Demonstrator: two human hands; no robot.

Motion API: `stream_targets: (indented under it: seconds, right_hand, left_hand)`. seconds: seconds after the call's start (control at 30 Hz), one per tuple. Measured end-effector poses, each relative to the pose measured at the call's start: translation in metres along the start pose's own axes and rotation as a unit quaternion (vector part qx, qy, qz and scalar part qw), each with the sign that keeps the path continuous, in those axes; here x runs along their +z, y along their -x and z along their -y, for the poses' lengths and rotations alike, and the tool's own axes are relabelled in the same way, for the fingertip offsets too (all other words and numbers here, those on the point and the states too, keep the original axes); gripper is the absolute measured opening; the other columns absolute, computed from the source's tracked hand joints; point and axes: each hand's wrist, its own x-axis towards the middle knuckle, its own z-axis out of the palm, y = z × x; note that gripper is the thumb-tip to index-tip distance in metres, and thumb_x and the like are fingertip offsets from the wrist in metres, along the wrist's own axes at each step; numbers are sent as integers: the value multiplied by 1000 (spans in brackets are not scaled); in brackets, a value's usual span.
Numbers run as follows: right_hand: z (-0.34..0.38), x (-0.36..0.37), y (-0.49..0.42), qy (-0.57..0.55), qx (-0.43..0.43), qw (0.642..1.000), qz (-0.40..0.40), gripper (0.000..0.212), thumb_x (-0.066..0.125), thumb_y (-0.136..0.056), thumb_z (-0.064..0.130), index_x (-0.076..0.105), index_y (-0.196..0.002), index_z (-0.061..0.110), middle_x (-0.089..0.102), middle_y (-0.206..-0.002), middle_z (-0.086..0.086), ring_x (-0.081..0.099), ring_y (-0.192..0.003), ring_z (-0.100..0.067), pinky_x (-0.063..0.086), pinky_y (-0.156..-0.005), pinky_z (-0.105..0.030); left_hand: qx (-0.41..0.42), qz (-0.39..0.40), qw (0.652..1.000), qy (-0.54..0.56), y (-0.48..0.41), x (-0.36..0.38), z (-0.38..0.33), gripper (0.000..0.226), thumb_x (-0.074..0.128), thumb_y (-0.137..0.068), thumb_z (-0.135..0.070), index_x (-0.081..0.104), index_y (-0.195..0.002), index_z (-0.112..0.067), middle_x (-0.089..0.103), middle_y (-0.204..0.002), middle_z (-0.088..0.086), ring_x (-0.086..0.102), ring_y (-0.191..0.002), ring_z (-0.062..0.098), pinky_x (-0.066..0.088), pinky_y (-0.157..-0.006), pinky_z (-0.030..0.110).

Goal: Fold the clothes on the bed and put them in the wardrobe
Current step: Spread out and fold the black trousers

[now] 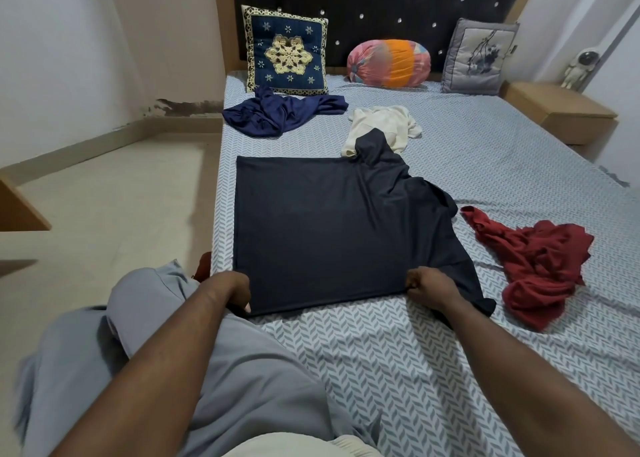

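The left hand (235, 292) and right hand (429, 288) fingers clamp the shirt (322, 221) by its hem (cloth bunches beyond the right fingers), so I'd tug evenly, flattening before folding.

Soft, even indoor light, faint shadows; wide-angle bending and slight blur at edges.

Left hand (232, 288), right hand (429, 288), both curled

Pale plaster wall (104, 41) fills the upper left, stained dark near its base, above a beige floor (121, 197). A black studded padded headboard (381, 13) spans top centre; a light wooden bedside table (557, 107) sits upper right
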Motion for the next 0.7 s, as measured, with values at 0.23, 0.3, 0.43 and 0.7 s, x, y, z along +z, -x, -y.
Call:
stream_targets:
  seconds: [0.23,0.3,0.43,0.7]
  right_hand:
    - [3,-5,-10,-29,-12,999,13,8,64,-66,27,60,-67,34,56,-72,14,61,-81,-11,52,-73,-31]
    - [5,-8,-13,-31,-13,998,46,4,65,-67,26,63,-70,28,54,-79,11,60,-81,-12,52,-76,-32]
    - [7,-17,-28,-16,-22,993,114,11,64,-60,32,65,-67,25,63,-73,7,63,-74,-13,53,-70,-31]
    - [15,-49,-72,-65,-7,997,36,13,67,-78,24,60,-67,27,67,-75,6,65,-78,-16,50,-75,-28]
  left_hand:
    - [-15,3,1000,6,-10,-3,-3,45,67,-90,-30,61,-128,-7,59,-133,5,56,-119,22,44,-96,30]
    - [-14,8,1000,21,-7,-6,-5,44,62,-92,-30,60,-129,-6,58,-134,6,56,-119,23,43,-95,30]
    - [-17,71,995,64,-10,-16,-4,24,67,-86,-29,74,-97,-9,73,-87,1,63,-68,15,50,-65,23]
    - [-76,58,870,484,-38,-46,23,11,73,-80,-7,68,-87,-1,64,-75,10,64,-58,20,46,-47,22]
